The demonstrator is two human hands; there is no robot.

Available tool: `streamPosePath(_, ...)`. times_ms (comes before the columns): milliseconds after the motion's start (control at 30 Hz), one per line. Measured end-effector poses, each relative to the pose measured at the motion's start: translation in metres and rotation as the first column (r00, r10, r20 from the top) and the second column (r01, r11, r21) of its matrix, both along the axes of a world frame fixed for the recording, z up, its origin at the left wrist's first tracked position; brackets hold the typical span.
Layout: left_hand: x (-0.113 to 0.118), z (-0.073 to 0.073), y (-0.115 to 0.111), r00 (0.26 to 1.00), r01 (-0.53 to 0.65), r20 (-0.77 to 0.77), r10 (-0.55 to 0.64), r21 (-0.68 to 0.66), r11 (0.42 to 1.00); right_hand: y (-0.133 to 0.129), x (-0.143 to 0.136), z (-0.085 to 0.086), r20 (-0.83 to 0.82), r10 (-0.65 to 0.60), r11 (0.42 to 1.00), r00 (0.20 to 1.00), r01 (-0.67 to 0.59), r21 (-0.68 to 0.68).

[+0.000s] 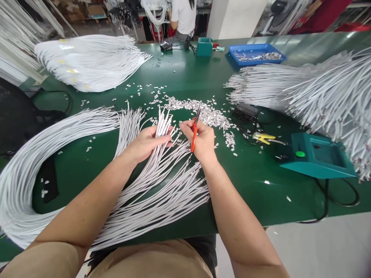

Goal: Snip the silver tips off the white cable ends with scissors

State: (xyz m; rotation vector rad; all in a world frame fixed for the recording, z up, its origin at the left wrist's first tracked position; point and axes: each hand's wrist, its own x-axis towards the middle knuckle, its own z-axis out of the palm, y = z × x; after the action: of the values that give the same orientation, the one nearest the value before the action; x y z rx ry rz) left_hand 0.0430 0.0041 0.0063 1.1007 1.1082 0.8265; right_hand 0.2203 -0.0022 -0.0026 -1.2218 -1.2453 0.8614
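My left hand is wrapped round several white cables, their ends sticking up past the thumb. Just to the right, my right hand grips a small tool with orange handles and dark tips; its exact kind is hard to make out. Thumb and forefinger of that hand point towards the held cables. More loose white cables fan out on the bench below both hands. Another upright-lying bunch of cable ends is beside my left wrist. Small silvery-white pieces lie scattered beyond my hands.
On the green bench are big cable bundles at left and right. A teal device, yellow-handled pliers and a blue tray of small pieces lie to the right. A person is at the far side.
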Motion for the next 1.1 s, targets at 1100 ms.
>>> streamPosePath(1100,0.0086,-0.0018,-0.0036,0.990,-0.136,-0.024,0.141,0.156,0.978,-0.0006,-0.0066,-0.0028,-0.224,0.237,0.939,0.945,-0.282,-0.195)
